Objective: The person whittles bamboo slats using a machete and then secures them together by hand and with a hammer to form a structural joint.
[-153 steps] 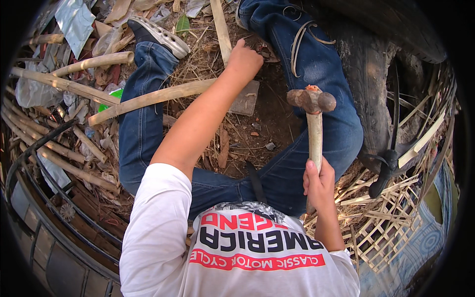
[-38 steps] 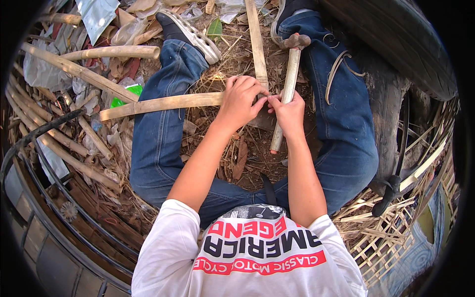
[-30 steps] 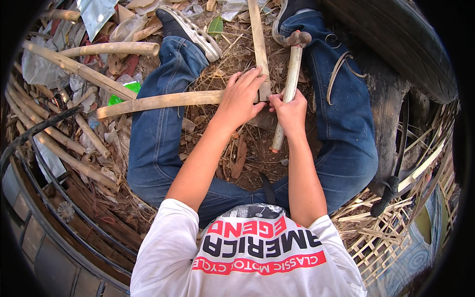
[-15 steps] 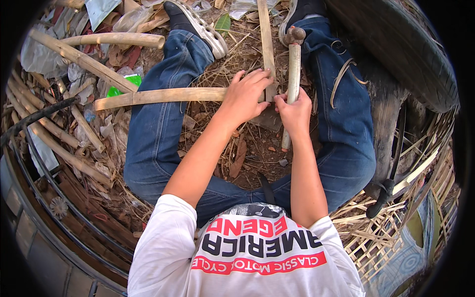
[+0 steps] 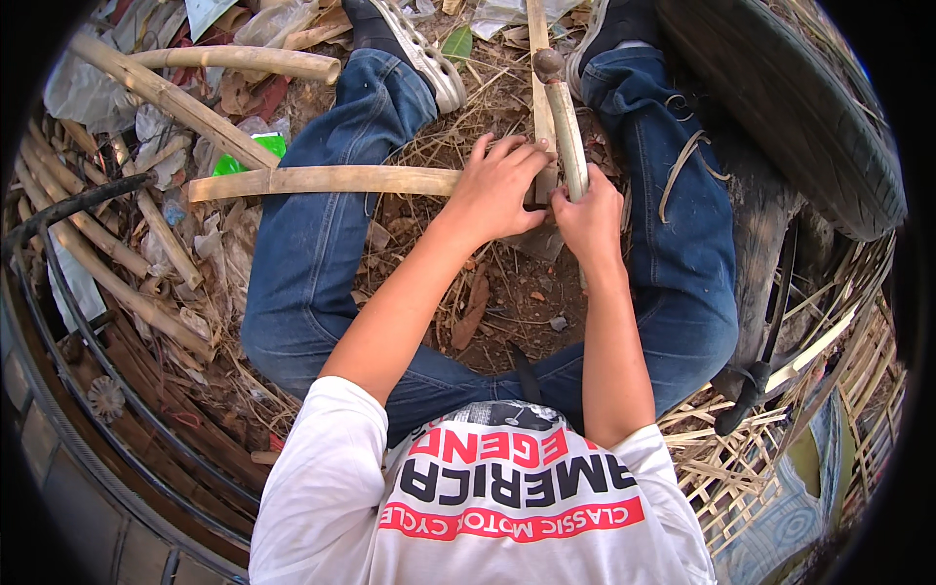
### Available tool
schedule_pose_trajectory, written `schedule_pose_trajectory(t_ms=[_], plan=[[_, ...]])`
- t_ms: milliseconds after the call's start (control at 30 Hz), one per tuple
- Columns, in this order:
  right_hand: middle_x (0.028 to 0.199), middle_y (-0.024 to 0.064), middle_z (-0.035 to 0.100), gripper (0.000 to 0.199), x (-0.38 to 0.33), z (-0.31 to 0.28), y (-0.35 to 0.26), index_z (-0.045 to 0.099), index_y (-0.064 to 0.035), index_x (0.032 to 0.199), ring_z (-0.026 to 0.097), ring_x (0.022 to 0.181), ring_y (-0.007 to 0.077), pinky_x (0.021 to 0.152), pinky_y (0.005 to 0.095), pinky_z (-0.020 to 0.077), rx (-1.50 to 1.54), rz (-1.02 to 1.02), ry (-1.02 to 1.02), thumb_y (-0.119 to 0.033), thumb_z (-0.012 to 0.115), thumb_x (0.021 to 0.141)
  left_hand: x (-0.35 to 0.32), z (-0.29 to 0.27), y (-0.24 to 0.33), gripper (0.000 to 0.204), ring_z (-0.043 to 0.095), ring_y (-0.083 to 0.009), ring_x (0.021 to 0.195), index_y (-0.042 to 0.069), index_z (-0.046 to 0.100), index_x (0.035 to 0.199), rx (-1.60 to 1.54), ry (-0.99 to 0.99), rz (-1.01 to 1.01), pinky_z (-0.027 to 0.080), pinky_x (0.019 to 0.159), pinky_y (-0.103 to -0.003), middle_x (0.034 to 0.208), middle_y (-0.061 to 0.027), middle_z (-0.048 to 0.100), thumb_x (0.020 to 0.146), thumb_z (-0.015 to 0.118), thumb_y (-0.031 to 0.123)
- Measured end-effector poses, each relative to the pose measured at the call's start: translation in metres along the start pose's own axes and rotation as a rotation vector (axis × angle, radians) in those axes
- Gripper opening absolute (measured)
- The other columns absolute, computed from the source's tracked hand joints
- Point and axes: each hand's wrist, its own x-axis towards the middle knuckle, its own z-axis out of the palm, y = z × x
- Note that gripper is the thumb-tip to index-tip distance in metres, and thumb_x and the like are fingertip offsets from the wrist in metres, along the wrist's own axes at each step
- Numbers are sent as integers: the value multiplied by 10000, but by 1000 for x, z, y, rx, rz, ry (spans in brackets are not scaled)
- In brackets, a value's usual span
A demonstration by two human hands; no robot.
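My right hand (image 5: 592,214) is wrapped around the pale handle of a hammer (image 5: 566,132). Its rusty, rounded head leans over a bamboo slat (image 5: 541,97) that runs away from me between my feet. With my left hand (image 5: 497,187) I grip the right end of a second bamboo strip (image 5: 331,179), which lies crosswise over my left leg. My left fingertips rest against the lengthwise slat where the two pieces meet. The joint itself is partly hidden under my fingers. A small wooden block (image 5: 538,241) shows on the ground just below my hands.
Bamboo poles (image 5: 175,102) and plastic scraps lie at the left, with a black metal frame (image 5: 88,331) nearer. A tyre (image 5: 790,107) rests at the upper right, beside a log (image 5: 756,263). A dark-handled tool (image 5: 749,395) and woven bamboo lattice (image 5: 731,487) sit at the right.
The hammer's head has swung left, from over my right shin to above the lengthwise slat, and its handle now tilts. My left hand has shifted slightly right in the picture, still on the crosswise strip.
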Motion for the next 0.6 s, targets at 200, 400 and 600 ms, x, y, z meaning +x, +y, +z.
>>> schedule_pose_trajectory(t_ms=[200,400,600], plan=[[813,269,645,207,4,0,-4,598,46,944,649,835,427,689,442,507,-7,1,-53,-30,659,761,-2,9,-5,399,424,-339,1294,142,665,1062,11,41,-8,185,1132,-565,1288,-42,592,692,744,268],[782,228,662,242,2,1,3,628,14,956,669,771,391,656,413,511,-58,-75,-48,-82,722,755,-4,16,14,286,414,-351,1299,146,686,986,30,86,-154,116,1103,-672,1253,12,619,717,732,231],[784,227,663,252,4,1,4,637,6,962,670,773,387,645,403,508,-76,-61,-76,-94,734,752,-5,20,23,313,411,-367,1299,137,679,1024,-1,151,-223,95,1094,-689,1235,11,626,717,726,183]])
